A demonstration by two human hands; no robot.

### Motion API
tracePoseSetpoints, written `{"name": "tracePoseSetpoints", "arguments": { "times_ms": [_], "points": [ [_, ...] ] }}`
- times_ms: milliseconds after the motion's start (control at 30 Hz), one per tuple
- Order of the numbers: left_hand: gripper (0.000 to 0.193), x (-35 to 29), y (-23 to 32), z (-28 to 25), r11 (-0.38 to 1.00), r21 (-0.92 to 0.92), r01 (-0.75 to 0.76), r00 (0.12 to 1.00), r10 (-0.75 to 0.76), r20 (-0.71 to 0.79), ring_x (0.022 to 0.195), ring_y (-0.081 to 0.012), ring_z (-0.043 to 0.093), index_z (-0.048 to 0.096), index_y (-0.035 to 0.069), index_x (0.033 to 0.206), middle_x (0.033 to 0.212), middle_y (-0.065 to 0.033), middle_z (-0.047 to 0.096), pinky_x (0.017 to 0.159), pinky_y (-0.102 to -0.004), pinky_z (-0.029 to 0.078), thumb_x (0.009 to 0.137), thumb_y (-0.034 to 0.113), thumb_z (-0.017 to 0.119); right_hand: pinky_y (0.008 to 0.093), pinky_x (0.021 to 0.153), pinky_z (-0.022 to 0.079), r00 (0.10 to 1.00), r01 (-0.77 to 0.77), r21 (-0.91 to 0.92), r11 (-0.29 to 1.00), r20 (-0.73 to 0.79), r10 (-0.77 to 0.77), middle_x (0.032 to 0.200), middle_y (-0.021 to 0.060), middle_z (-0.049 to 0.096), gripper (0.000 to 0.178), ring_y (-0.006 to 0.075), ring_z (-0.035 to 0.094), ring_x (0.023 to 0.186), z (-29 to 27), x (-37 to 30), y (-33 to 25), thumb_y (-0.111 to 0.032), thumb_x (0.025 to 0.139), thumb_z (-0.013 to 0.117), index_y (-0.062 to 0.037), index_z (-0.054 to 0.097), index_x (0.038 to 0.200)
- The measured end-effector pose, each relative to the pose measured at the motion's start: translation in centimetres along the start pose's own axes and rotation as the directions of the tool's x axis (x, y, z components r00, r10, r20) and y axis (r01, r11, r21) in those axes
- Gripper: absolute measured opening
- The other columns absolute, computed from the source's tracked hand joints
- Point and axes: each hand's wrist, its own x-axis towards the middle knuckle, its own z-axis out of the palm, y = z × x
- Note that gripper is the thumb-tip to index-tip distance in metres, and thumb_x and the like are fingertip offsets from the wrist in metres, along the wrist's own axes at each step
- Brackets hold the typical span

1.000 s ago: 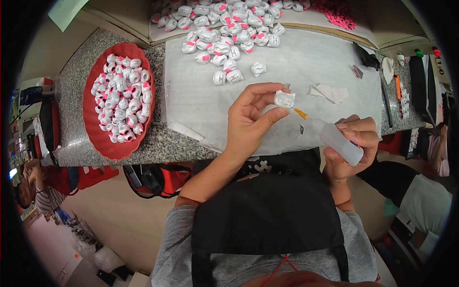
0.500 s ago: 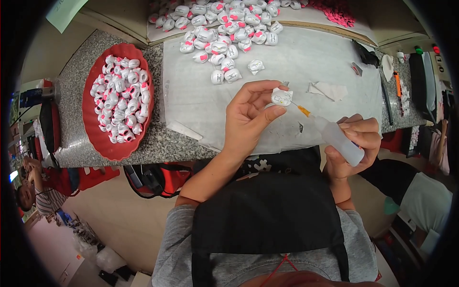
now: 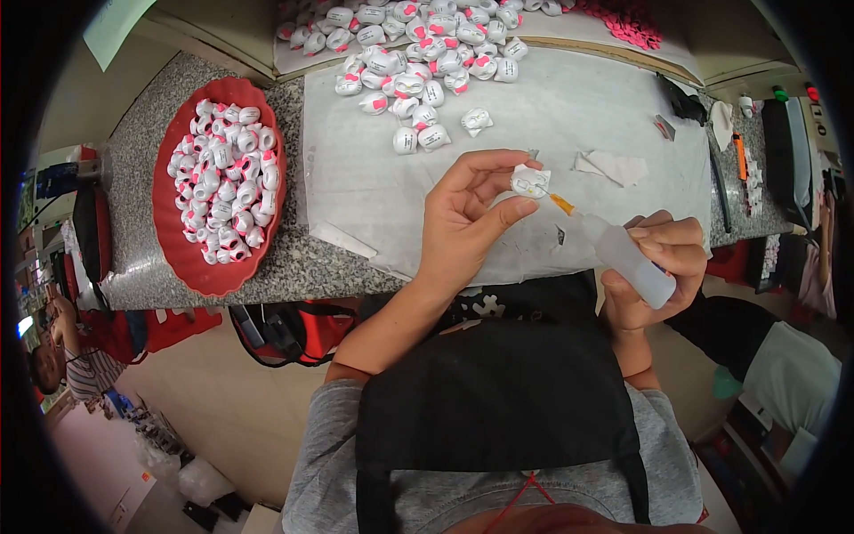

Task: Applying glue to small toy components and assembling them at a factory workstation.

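Between the thumb and fingers of my left hand (image 3: pixel 476 209) is a small white figurine head (image 3: pixel 530 182), its face side turned up. My right hand (image 3: pixel 665 258) is wrapped round a translucent squeeze bottle (image 3: pixel 627 264), tilted so that its orange needle tip (image 3: pixel 561 204) points at the head. The thin needle ends at or very near the head's surface; whether it touches I cannot tell. A single white head (image 3: pixel 476 122) lies on the white sheet (image 3: pixel 374 205) beyond my left hand. Past it is a pile of white heads with pink bows (image 3: pixel 427 53).
A red scalloped tray (image 3: pixel 166 222) full of similar heads stands on the granite counter at left. Small pink pieces (image 3: pixel 627 25) are heaped at the back right. A crumpled white paper (image 3: pixel 612 167) and an orange tool (image 3: pixel 740 157) lie to the right. Another person (image 3: pixel 76 356) is at far left.
The figurine head has turned slightly between my left fingers and shifted a little to the right. The needle stays at it, and the bottle has barely moved.
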Motion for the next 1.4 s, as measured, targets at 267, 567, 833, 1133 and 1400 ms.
{"name": "tracePoseSetpoints", "arguments": {
  "times_ms": [267,567,833,1133,1400],
  "points": [
    [0.035,0.0,0.0,0.1,1.0,0.021,-0.007,1.0,0.008,-0.018,0.089,-0.015,0.05,0.044,-0.002,0.101,0.099,-0.0123,0.051,0.078,-0.0247,0.041,0.068,-0.008,0.056,0.023,0.053,0.039,0.999,-0.032,0.017,0.999,0.018,0.032,0.076,0.0049,0.045,0.037,0.012,0.045,0.059,0.0,0.0,-0.3,-0.02,0.058,0.073,-0.0063,0.047,0.08],
    [0.033,-0.1,-0.2,0.0,0.983,0.164,-0.076,0.997,0.078,-0.002,0.092,-0.0154,0.048,0.047,-0.002,0.099,0.098,-0.011,0.05,0.078,-0.0254,0.039,0.068,-0.007,0.057,0.0231,0.053,0.039,1.0,-0.021,-0.021,1.0,0.004,0.021,0.076,0.005,0.045,0.037,0.0117,0.045,0.058,0.3,0.0,-0.2,-0.02,0.058,0.073,-0.0063,0.047,0.081],
    [0.031,-0.2,-0.3,-0.1,0.906,0.38,-0.187,0.982,0.18,0.054,0.09,-0.0154,0.047,0.048,-0.003,0.096,0.097,-0.0098,0.05,0.079,-0.0274,0.036,0.067,-0.007,0.058,0.023,0.052,0.039,0.999,-0.029,-0.025,0.999,0.022,0.029,0.076,0.0046,0.045,0.037,0.0113,0.045,0.057,0.5,0.0,-0.3,-0.02,0.057,0.074,-0.0063,0.048,0.08],
    [0.031,0.0,-0.4,-0.2,0.875,0.428,-0.227,0.973,0.217,0.072,0.094,-0.0173,0.046,0.048,-0.003,0.097,0.099,-0.0115,0.048,0.084,-0.0284,0.034,0.067,-0.009,0.056,0.0227,0.051,0.038,0.999,-0.039,-0.009,0.999,0.03,0.04,0.076,0.0052,0.045,0.035,0.012,0.045,0.057,0.1,0.1,-0.4,-0.016,0.057,0.073,-0.0053,0.048,0.079],
    [0.032,0.0,-0.2,0.0,0.929,0.304,-0.211,0.971,0.236,-0.049,0.094,-0.0169,0.046,0.046,-0.002,0.098,0.1,-0.0115,0.048,0.082,-0.0267,0.036,0.068,-0.01,0.055,0.0238,0.052,0.042,0.982,-0.186,0.065,0.98,-0.009,0.187,0.079,0.0109,0.045,0.025,0.0159,0.047,0.063,-2.1,2.2,1.3,0.002,0.059,0.058,-0.0021,0.042,0.078]
  ]
}}
